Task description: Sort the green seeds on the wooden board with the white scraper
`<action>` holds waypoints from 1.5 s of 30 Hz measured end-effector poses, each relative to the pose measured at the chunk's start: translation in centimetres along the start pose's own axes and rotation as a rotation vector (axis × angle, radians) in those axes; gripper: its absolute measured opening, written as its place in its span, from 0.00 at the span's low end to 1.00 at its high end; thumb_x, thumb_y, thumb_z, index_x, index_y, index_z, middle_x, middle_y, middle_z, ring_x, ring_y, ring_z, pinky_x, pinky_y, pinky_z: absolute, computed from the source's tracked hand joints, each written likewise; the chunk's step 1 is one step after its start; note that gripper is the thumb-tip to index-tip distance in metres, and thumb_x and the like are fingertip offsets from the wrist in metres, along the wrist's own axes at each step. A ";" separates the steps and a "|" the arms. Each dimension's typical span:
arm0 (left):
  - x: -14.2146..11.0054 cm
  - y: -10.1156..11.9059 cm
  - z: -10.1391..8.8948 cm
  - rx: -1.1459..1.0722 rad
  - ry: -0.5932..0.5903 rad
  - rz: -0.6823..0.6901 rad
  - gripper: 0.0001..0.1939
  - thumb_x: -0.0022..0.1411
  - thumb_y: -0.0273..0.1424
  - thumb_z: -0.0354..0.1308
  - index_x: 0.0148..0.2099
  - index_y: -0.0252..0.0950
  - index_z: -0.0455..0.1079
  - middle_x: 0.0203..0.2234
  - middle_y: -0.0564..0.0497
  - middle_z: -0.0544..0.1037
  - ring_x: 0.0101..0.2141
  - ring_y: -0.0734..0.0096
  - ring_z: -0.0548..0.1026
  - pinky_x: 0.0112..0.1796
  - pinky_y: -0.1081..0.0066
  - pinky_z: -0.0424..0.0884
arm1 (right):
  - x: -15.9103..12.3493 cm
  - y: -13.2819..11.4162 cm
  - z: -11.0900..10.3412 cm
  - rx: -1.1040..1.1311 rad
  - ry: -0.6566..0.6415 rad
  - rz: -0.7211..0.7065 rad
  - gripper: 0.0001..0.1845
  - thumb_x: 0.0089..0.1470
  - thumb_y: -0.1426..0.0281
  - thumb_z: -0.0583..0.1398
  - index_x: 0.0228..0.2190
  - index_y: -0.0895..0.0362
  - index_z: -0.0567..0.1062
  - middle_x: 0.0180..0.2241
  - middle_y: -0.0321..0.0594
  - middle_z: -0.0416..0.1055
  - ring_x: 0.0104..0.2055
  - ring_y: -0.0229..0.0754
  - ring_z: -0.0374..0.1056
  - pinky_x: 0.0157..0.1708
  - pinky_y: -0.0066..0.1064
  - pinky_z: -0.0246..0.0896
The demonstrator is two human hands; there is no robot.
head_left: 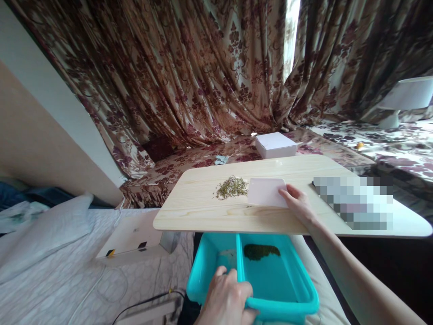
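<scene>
Gathering step, I judge: my right hand [299, 203] pinches the white card [266, 192] beside the loose pile [232, 187]; left hand [228, 295] clasps the turquoise bin [284, 305]. Next needs a low, level edge.

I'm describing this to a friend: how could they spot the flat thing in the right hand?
Find the wood-grained tabletop, then its scattered greenish pile. Just right of it, the right hand holds a flat whitish rectangle, one smooth piece unlike those loose bits.
</scene>
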State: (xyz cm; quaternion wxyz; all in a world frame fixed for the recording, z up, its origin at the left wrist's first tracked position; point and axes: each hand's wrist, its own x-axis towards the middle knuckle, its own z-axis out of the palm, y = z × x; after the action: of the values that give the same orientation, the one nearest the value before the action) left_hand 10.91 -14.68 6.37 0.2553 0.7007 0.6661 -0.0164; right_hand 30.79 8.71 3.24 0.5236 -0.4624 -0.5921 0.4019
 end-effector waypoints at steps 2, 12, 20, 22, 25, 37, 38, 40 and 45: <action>-0.3 0.0 -0.1 -0.014 0.003 -0.012 0.09 0.56 0.38 0.58 0.37 0.42 0.74 0.37 0.49 0.71 0.46 0.59 0.65 0.49 0.64 0.59 | 0.1 0.2 0.0 -0.012 -0.022 -0.008 0.11 0.43 0.60 0.58 0.24 0.56 0.71 0.21 0.36 0.69 0.27 0.40 0.65 0.23 0.27 0.57; -0.4 -0.2 0.0 -0.018 -0.012 -0.091 0.10 0.56 0.38 0.57 0.39 0.42 0.74 0.39 0.48 0.71 0.46 0.57 0.65 0.48 0.62 0.59 | -0.5 -1.2 0.0 0.004 -0.161 0.047 0.12 0.41 0.60 0.60 0.24 0.57 0.72 0.22 0.36 0.71 0.26 0.40 0.65 0.23 0.27 0.57; -0.7 0.2 -0.3 -0.037 0.000 -0.093 0.10 0.56 0.38 0.57 0.39 0.41 0.74 0.39 0.48 0.71 0.46 0.58 0.66 0.49 0.62 0.59 | -1.2 -1.8 -0.1 0.104 -0.316 0.143 0.15 0.39 0.59 0.63 0.24 0.59 0.75 0.21 0.36 0.73 0.22 0.38 0.65 0.21 0.26 0.56; -0.8 0.3 -0.5 -0.047 0.012 -0.089 0.09 0.56 0.37 0.57 0.38 0.41 0.74 0.38 0.49 0.71 0.46 0.59 0.66 0.49 0.62 0.58 | -1.3 -2.0 -0.3 0.122 -0.336 0.190 0.14 0.38 0.60 0.63 0.23 0.59 0.75 0.19 0.36 0.72 0.20 0.37 0.64 0.20 0.26 0.54; -0.9 0.3 -0.6 -0.053 0.031 -0.072 0.08 0.57 0.37 0.57 0.38 0.41 0.74 0.38 0.50 0.71 0.45 0.60 0.66 0.49 0.63 0.58 | -1.4 -2.2 -0.6 0.132 -0.304 0.214 0.12 0.38 0.62 0.62 0.22 0.59 0.75 0.18 0.36 0.72 0.19 0.36 0.64 0.19 0.25 0.53; -0.9 0.2 -0.4 -0.047 -0.001 -0.068 0.09 0.56 0.37 0.58 0.39 0.42 0.74 0.39 0.50 0.71 0.46 0.60 0.65 0.50 0.63 0.57 | -0.6 -0.6 -0.2 0.117 0.125 0.022 0.12 0.46 0.60 0.60 0.29 0.55 0.74 0.28 0.36 0.74 0.29 0.40 0.67 0.26 0.27 0.61; -0.9 0.3 -0.4 -0.049 -0.003 -0.064 0.08 0.57 0.37 0.58 0.39 0.42 0.74 0.39 0.50 0.71 0.45 0.60 0.65 0.50 0.63 0.57 | -0.6 -0.7 -0.1 0.106 0.116 0.016 0.11 0.46 0.60 0.60 0.28 0.55 0.74 0.27 0.36 0.74 0.28 0.39 0.67 0.26 0.27 0.61; -1.0 0.4 -0.5 -0.049 -0.004 -0.058 0.08 0.57 0.36 0.57 0.38 0.41 0.73 0.38 0.50 0.71 0.44 0.61 0.66 0.49 0.63 0.58 | -0.7 -0.8 -0.1 0.081 0.103 0.002 0.11 0.46 0.60 0.59 0.27 0.56 0.73 0.26 0.36 0.73 0.27 0.39 0.66 0.25 0.26 0.60; -1.1 0.6 -0.6 -0.042 0.002 -0.064 0.08 0.57 0.36 0.57 0.38 0.41 0.73 0.38 0.50 0.71 0.45 0.61 0.65 0.48 0.64 0.58 | -0.8 -1.0 0.0 0.015 0.100 -0.011 0.13 0.48 0.59 0.58 0.28 0.56 0.73 0.25 0.37 0.72 0.27 0.38 0.65 0.24 0.26 0.59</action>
State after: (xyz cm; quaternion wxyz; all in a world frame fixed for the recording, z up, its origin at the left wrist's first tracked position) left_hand 11.13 -15.44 7.49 0.2684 0.6734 0.6887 -0.0100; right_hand 30.68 7.69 4.04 0.5582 -0.4746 -0.5648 0.3797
